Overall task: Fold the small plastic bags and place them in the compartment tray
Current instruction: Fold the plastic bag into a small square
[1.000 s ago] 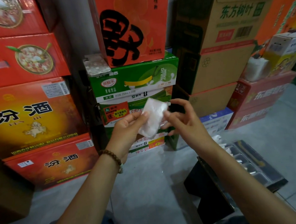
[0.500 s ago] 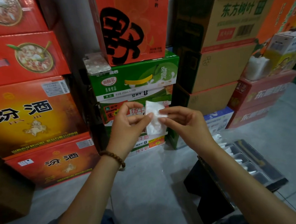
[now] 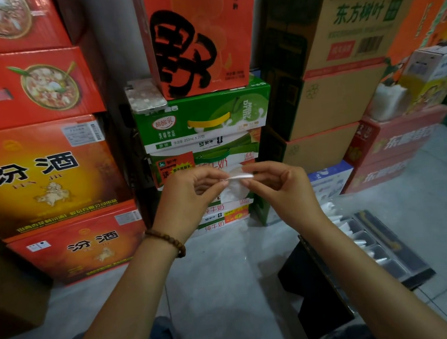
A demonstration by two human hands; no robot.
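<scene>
A small clear plastic bag [image 3: 235, 186] hangs in mid-air in front of me, folded over along its top edge. My left hand [image 3: 189, 197] pinches its left end and my right hand [image 3: 281, 188] pinches its right end, fingertips almost meeting. The metal compartment tray [image 3: 405, 255] lies on the floor at the lower right, partly behind my right forearm, with several folded bags [image 3: 345, 226] in its near cells.
Stacked cartons wall the space: red and orange boxes [image 3: 42, 175] on the left, green milk cases [image 3: 204, 122] ahead, brown cartons [image 3: 342, 56] to the right. A white bag bundle [image 3: 388, 101] sits on a red box. A black box [image 3: 318, 291] stands under the tray. Grey floor [image 3: 222, 278] below.
The bag was held up flat a second ago; my hands have since folded it over and lowered it slightly, drawing the fingertips close along the fold.
</scene>
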